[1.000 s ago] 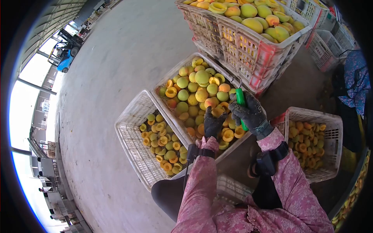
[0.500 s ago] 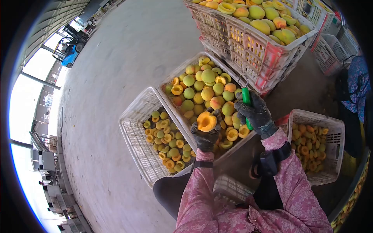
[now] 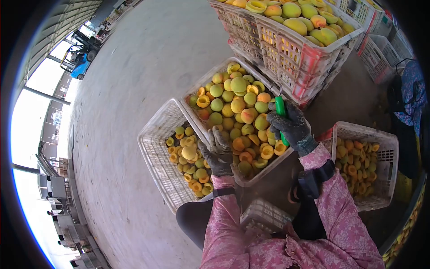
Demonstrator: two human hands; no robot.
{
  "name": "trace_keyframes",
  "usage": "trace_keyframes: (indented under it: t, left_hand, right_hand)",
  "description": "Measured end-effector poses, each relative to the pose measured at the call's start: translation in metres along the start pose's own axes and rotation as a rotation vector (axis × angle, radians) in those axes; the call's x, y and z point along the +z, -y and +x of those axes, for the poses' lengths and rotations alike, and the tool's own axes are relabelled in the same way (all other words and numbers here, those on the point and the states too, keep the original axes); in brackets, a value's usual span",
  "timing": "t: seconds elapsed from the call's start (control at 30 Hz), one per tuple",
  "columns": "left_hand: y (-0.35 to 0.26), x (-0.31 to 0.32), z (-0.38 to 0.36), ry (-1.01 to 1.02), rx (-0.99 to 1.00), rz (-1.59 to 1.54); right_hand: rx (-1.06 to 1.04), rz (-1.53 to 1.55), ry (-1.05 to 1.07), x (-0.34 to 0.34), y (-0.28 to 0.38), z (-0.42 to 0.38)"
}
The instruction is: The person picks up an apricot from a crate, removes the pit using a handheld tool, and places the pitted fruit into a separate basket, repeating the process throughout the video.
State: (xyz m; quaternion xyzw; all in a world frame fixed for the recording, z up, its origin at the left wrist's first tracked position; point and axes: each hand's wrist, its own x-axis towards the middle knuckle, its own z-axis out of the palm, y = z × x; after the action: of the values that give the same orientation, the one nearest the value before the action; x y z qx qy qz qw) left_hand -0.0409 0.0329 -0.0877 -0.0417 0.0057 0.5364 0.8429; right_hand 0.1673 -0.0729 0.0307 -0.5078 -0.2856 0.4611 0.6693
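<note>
My left hand (image 3: 217,155), in a dark glove, is open with its fingers spread, over the edge between two crates. Just left of its thumb a pale peach half (image 3: 189,152) shows above the left crate (image 3: 154,130), which contains cut peach halves. My right hand (image 3: 293,127), gloved as well, is wrapped round the green handle of a pitting tool (image 3: 280,110); its curved metal end points away from me. Under both hands, the middle crate (image 3: 245,181) is filled with whole peaches (image 3: 239,85) and some open halves.
Behind the middle crate rises a stack of red-and-white crates (image 3: 286,54) heaped with peaches. At my right stands another crate (image 3: 374,197) of peach halves. A small grey crate (image 3: 264,215) is between my legs. Far left, a blue forklift (image 3: 80,65) is parked on the concrete floor (image 3: 121,148).
My left hand has moved left from the middle crate and let go of the peach half, which now shows over the left crate. The right hand keeps the tool and has hardly moved.
</note>
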Motion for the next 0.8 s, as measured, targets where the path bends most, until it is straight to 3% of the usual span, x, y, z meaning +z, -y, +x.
trace_keyframes:
  t: [0.03, 0.1, 0.17, 0.2, 0.27, 0.37, 0.4, 0.47, 0.5, 0.53, 0.6, 0.63, 0.7, 0.8]
  left_hand:
    - [0.008, -0.008, 0.001, -0.185, -0.072, 0.342]
    - [0.027, -0.038, 0.002, -0.173, -0.408, 0.809]
    - [0.056, -0.067, -0.003, -0.177, -0.586, 1.48]
    - [0.071, -0.072, -0.007, -0.177, -0.589, 1.476]
    - [0.092, -0.081, -0.014, 0.346, -0.471, 2.608]
    - [0.099, -0.087, -0.014, 0.231, -0.537, 2.69]
    - [0.101, -0.082, -0.015, 0.234, -0.539, 2.69]
    - [0.098, -0.035, -0.014, -0.057, -0.745, 2.49]
    - [0.061, -0.093, 0.004, 0.663, -0.576, 2.3]
    - [0.058, -0.084, 0.0, 0.664, -0.579, 2.302]
    - [0.063, -0.041, -0.015, -0.176, -0.58, 0.706]
    - [0.061, -0.021, -0.018, -0.177, -0.576, 0.708]
    - [0.056, 0.008, -0.02, -0.059, -0.632, 0.392]
    - [0.049, 0.006, -0.016, 0.019, -0.67, 0.211]
  right_hand:
    - [0.029, 0.008, 0.007, 0.001, 0.001, 0.0]
    - [0.038, 0.004, 0.011, 0.001, 0.003, 0.0]
    - [0.049, -0.006, 0.016, 0.0, 0.003, -0.001]
    - [0.024, -0.001, 0.016, 0.0, 0.002, 0.0]
    - [0.0, 0.002, 0.015, -0.001, 0.0, 0.0]
    - [0.006, -0.014, -0.017, -0.001, -0.001, 0.002]
    - [0.008, -0.016, -0.011, 0.0, -0.001, 0.002]
    - [0.01, -0.017, -0.004, -0.001, -0.002, 0.003]
    - [0.012, -0.028, -0.004, -0.002, -0.004, 0.003]
    - [0.014, -0.038, -0.004, -0.002, -0.005, 0.003]
    - [0.009, -0.051, -0.005, -0.003, -0.002, 0.002]
    - [0.004, -0.065, -0.004, -0.002, -0.001, 0.001]
    - [0.005, -0.085, 0.002, -0.004, -0.007, 0.003]
    - [-0.003, -0.09, 0.007, 0.0, -0.007, 0.004]
